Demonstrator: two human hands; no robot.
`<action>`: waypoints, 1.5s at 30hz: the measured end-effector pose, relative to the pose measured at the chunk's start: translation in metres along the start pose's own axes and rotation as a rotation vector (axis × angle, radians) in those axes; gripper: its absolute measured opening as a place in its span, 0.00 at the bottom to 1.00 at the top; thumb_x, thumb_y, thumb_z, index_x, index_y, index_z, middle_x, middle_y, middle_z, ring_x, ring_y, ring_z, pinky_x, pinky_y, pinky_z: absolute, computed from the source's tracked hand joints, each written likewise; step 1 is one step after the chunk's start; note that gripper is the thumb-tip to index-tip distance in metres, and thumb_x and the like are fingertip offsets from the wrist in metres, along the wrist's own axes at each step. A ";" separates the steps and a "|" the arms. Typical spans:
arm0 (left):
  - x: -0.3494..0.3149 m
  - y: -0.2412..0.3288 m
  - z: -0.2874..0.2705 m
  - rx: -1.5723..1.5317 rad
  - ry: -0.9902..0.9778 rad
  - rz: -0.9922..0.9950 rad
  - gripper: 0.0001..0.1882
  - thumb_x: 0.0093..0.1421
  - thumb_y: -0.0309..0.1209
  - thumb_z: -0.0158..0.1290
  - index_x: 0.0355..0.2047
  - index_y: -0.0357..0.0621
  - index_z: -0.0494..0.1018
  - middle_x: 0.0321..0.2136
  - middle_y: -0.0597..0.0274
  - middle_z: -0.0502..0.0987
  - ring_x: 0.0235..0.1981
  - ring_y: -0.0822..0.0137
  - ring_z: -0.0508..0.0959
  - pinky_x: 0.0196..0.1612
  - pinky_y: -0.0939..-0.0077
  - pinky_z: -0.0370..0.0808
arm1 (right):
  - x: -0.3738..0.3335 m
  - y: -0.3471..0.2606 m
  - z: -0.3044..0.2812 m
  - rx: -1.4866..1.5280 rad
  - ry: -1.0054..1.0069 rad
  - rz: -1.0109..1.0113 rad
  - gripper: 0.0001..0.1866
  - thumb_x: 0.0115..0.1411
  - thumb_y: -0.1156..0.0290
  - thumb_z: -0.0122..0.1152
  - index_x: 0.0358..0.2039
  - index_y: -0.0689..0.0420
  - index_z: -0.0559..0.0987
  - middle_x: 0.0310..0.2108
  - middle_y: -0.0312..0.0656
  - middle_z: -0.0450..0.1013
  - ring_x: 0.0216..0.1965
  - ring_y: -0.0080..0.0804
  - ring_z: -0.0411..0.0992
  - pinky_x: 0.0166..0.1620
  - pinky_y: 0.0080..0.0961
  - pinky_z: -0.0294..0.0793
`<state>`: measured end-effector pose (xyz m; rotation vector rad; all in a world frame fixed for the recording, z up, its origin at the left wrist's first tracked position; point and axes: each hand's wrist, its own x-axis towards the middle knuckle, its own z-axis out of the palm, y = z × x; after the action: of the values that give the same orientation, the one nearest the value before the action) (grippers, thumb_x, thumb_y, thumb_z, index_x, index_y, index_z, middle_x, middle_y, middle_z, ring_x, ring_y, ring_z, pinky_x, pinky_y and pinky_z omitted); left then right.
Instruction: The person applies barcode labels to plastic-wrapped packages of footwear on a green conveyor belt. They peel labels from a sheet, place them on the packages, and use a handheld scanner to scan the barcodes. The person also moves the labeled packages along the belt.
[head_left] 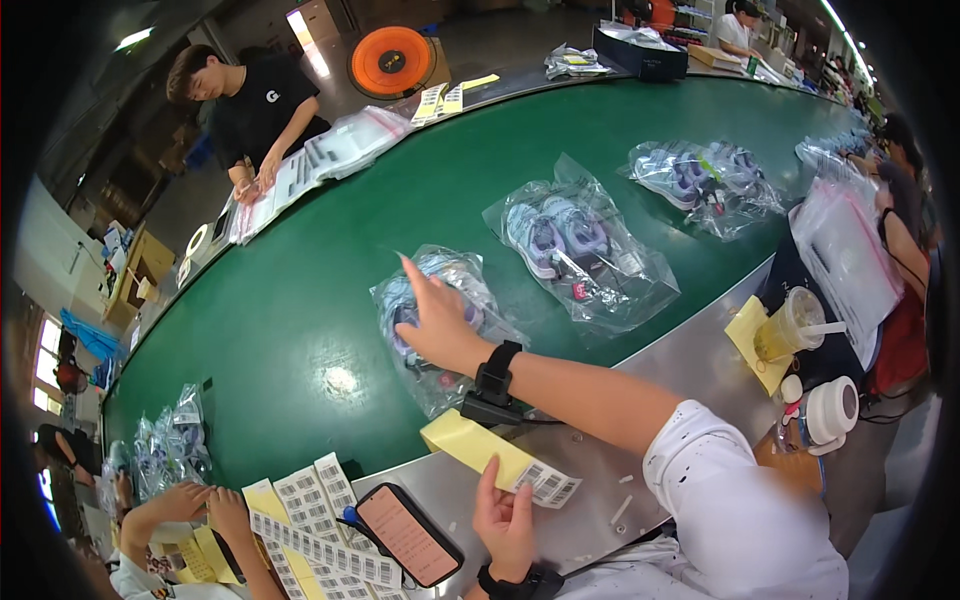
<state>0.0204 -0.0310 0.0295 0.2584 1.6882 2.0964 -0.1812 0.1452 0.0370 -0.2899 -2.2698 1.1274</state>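
Note:
In my left hand (505,525) is the end of a yellow backing strip with barcode labels (545,484), pinched between thumb and fingers over the metal ledge. My right hand (440,318) reaches out over a clear plastic bag of light blue and purple shoes (455,270) on the green conveyor belt (300,300). Its index finger is stretched out and the other fingers are partly bent; a small pale tip shows at the index fingertip, too small to make out. The hand covers part of the bag, and whether it touches the plastic I cannot tell.
Two more bagged pairs, one nearer (570,240) and one farther (705,180), lie to the right. Barcode sheets (320,520) and a phone (408,533) lie near left, beside a co-worker's hands (190,510). A drink cup (790,325) stands at right. Another person works across the belt.

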 end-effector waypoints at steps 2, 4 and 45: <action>-0.004 0.003 0.004 0.000 0.088 0.101 0.30 0.60 0.14 0.49 0.62 0.30 0.55 0.47 0.47 0.73 0.42 0.67 0.78 0.44 0.79 0.75 | 0.010 -0.007 -0.008 0.264 -0.144 0.063 0.47 0.49 0.72 0.64 0.67 0.55 0.50 0.51 0.58 0.65 0.41 0.44 0.70 0.45 0.38 0.70; -0.010 0.006 -0.004 0.063 0.180 0.143 0.29 0.60 0.14 0.48 0.61 0.28 0.54 0.46 0.45 0.74 0.45 0.63 0.77 0.48 0.73 0.75 | 0.025 -0.024 -0.033 0.542 -0.288 0.228 0.45 0.52 0.73 0.62 0.68 0.54 0.49 0.54 0.59 0.64 0.40 0.37 0.71 0.44 0.33 0.71; -0.007 0.009 -0.012 -0.148 0.067 -0.206 0.30 0.61 0.16 0.50 0.64 0.36 0.55 0.41 0.60 0.74 0.36 0.78 0.73 0.37 0.87 0.70 | 0.102 0.090 -0.067 0.632 -0.130 0.785 0.23 0.57 0.72 0.62 0.52 0.55 0.67 0.46 0.46 0.63 0.33 0.35 0.74 0.32 0.28 0.79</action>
<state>0.0197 -0.0456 0.0361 -0.0308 1.5159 2.0815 -0.2294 0.2890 0.0394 -0.9013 -1.7787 2.2289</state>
